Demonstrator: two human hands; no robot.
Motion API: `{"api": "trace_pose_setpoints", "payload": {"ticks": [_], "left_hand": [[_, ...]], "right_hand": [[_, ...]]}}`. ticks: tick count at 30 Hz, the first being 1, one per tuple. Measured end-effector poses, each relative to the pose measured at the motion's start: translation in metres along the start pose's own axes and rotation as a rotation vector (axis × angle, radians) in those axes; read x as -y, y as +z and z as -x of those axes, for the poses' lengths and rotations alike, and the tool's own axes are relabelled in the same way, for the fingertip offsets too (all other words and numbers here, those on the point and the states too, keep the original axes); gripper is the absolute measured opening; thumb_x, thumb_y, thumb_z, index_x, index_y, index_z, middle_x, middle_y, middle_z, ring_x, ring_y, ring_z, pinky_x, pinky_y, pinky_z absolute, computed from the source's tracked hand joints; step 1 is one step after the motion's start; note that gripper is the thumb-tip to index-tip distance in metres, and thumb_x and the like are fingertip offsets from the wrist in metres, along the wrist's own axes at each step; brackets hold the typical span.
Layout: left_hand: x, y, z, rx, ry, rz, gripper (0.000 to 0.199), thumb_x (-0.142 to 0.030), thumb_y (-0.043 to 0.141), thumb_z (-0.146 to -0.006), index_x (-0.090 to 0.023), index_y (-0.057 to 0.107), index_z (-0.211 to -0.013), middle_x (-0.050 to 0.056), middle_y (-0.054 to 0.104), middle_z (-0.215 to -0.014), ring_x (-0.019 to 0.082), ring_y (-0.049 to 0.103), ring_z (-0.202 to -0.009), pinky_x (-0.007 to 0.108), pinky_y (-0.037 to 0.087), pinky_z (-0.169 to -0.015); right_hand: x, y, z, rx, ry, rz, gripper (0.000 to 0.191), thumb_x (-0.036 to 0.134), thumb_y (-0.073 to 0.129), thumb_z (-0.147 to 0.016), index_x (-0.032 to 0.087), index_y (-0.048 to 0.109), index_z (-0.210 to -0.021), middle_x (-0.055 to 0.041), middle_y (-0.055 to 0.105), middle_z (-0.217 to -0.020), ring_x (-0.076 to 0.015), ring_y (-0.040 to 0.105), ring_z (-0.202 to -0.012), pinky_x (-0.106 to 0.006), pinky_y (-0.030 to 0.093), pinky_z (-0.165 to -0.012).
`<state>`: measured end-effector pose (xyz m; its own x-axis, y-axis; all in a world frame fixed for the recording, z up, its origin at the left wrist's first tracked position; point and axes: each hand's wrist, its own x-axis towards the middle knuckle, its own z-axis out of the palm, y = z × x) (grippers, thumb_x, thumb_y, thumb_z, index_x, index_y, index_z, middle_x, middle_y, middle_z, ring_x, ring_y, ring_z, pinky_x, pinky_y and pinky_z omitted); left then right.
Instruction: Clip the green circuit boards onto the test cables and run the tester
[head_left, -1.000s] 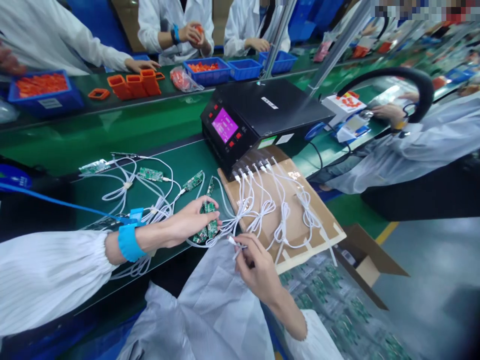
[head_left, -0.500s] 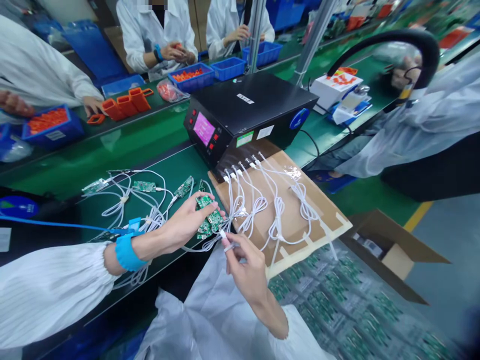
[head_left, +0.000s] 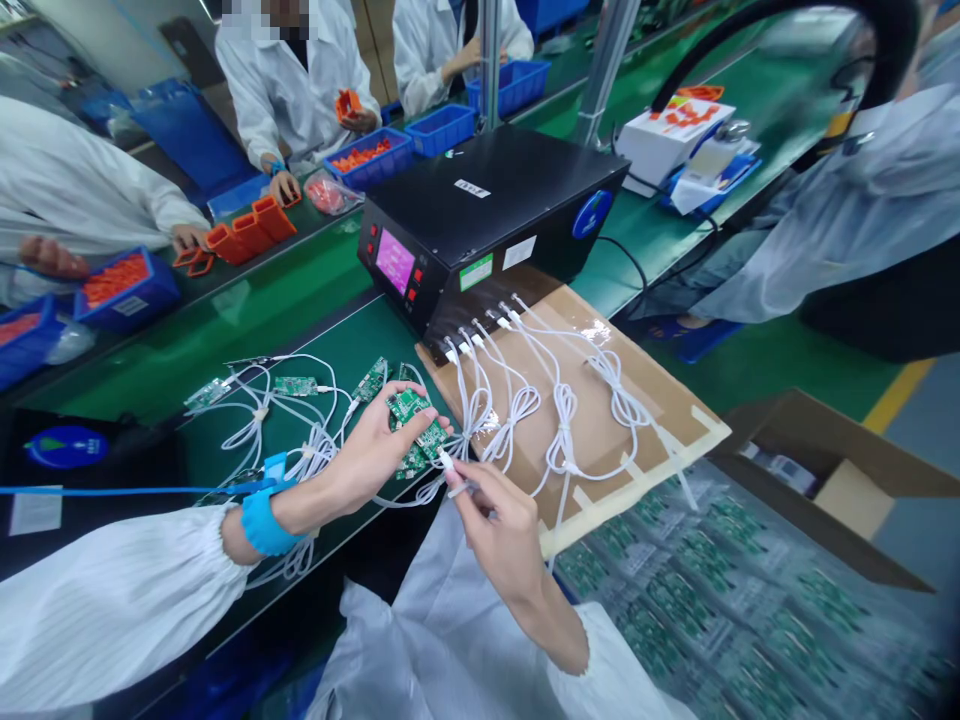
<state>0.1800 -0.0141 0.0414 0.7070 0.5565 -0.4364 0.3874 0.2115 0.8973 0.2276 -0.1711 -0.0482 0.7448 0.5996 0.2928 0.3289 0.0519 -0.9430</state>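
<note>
Pinched between the thumb and fingers of my left hand (head_left: 384, 440) is a green circuit board (head_left: 421, 428). My right hand (head_left: 499, 520) grips the white plug (head_left: 445, 459) of a cable, its tip at the board's lower edge; whether it is seated in the socket I cannot tell. Under and behind my left hand lie other circuit boards (head_left: 370, 381), some with white cables (head_left: 319, 455) attached. A blue wrist strap (head_left: 268, 522) circles my left wrist.
A black box with a lit screen (head_left: 395, 262) stands ahead, white cables running from its side over taped cardboard (head_left: 600, 350). Bagged circuit boards (head_left: 675, 600) and an open carton (head_left: 810, 480) are at right. Co-workers handle orange frames (head_left: 251, 230) by blue bins (head_left: 367, 160) across the line.
The plug in my right hand has come up to the edge of the board. My view has shifted slightly. A co-worker across the line has lifted an orange part and reached toward the frames.
</note>
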Motion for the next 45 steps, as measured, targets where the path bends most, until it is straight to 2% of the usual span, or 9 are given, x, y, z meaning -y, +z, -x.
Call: {"api": "trace_pose_setpoints", "payload": {"ticks": [8,18,22,25,29,33,37,42,45], "left_hand": [[0.004,-0.005,0.002,-0.009,0.035,-0.085,0.043,-0.043,0.074,-0.089,-0.024,0.047,-0.118,0.002,0.075,-0.092,0.018,0.071,-0.089,0.029,0.051,-0.08],[-0.001,-0.003,-0.003,-0.067,-0.005,0.087,0.053,-0.044,0.08,-0.081,-0.024,0.046,-0.116,0.002,0.072,-0.095,0.023,0.075,-0.096,0.035,0.055,-0.087],[0.004,-0.004,-0.011,-0.094,0.015,0.022,0.052,-0.053,0.074,-0.085,-0.027,0.043,-0.118,0.002,0.071,-0.096,0.02,0.074,-0.078,0.026,0.052,-0.06],[0.008,-0.007,-0.016,-0.075,0.09,-0.115,0.048,-0.062,0.063,-0.091,-0.029,0.044,-0.12,0.001,0.068,-0.094,0.014,0.065,-0.059,0.022,0.039,-0.044],[0.001,-0.009,-0.019,-0.034,0.128,-0.178,0.05,-0.062,0.068,-0.09,-0.028,0.049,-0.122,-0.003,0.061,-0.079,0.012,0.061,-0.058,0.021,0.036,-0.045],[-0.012,-0.007,-0.022,0.03,0.105,0.017,0.055,-0.058,0.078,-0.084,-0.024,0.056,-0.122,-0.004,0.056,-0.072,0.008,0.05,-0.057,0.02,0.037,-0.051],[-0.02,-0.007,-0.023,0.179,0.061,0.21,0.053,-0.047,0.084,-0.083,-0.016,0.062,-0.12,0.006,0.069,-0.095,0.005,0.044,-0.06,0.02,0.036,-0.053],[-0.026,-0.001,-0.02,0.293,0.085,0.379,0.048,-0.038,0.082,-0.086,-0.016,0.06,-0.122,0.009,0.071,-0.099,0.004,0.043,-0.058,0.019,0.035,-0.052],[-0.031,0.01,-0.02,0.295,0.11,0.459,0.044,-0.038,0.082,-0.086,-0.016,0.061,-0.119,0.007,0.07,-0.096,0.004,0.043,-0.058,0.017,0.037,-0.052]], "right_hand": [[0.0,0.004,0.0,0.003,-0.035,0.029,0.019,0.02,0.061,-0.101,0.019,0.077,-0.112,-0.0048,0.078,-0.095,-0.0107,0.068,-0.068,-0.023,0.06,-0.067],[0.009,0.007,-0.009,0.015,0.007,0.048,0.02,0.026,0.058,-0.103,0.019,0.076,-0.11,-0.0035,0.075,-0.09,-0.009,0.063,-0.057,-0.022,0.057,-0.06],[0.009,0.005,-0.009,0.031,0.041,0.003,0.022,0.028,0.059,-0.102,0.019,0.074,-0.115,-0.0054,0.076,-0.094,-0.0111,0.068,-0.062,-0.021,0.056,-0.054],[0.01,0.005,-0.009,-0.013,0.119,-0.048,0.021,0.032,0.061,-0.101,0.019,0.075,-0.111,-0.0058,0.077,-0.092,-0.0105,0.068,-0.058,-0.02,0.052,-0.048],[0.013,0.006,-0.009,-0.115,0.235,-0.163,0.024,0.038,0.065,-0.099,0.018,0.075,-0.107,-0.001,0.073,-0.073,-0.007,0.057,-0.041,-0.019,0.047,-0.041],[0.014,0.008,-0.011,-0.204,0.336,-0.263,0.031,0.044,0.069,-0.096,0.016,0.075,-0.109,0.0045,0.062,-0.054,-0.0083,0.053,-0.036,-0.019,0.042,-0.036],[0.018,0.009,-0.014,-0.234,0.446,-0.347,0.039,0.049,0.073,-0.091,0.015,0.075,-0.109,0.0058,0.057,-0.046,-0.0088,0.048,-0.033,-0.019,0.038,-0.031],[0.023,0.006,-0.022,-0.261,0.53,-0.469,0.041,0.052,0.078,-0.086,0.017,0.074,-0.105,-0.0039,0.077,-0.08,-0.0064,0.049,-0.032,-0.02,0.038,-0.026],[0.024,0.005,-0.027,-0.282,0.529,-0.493,0.04,0.053,0.077,-0.086,0.017,0.072,-0.102,-0.0059,0.078,-0.089,-0.0048,0.048,-0.032,-0.02,0.038,-0.025]]}}
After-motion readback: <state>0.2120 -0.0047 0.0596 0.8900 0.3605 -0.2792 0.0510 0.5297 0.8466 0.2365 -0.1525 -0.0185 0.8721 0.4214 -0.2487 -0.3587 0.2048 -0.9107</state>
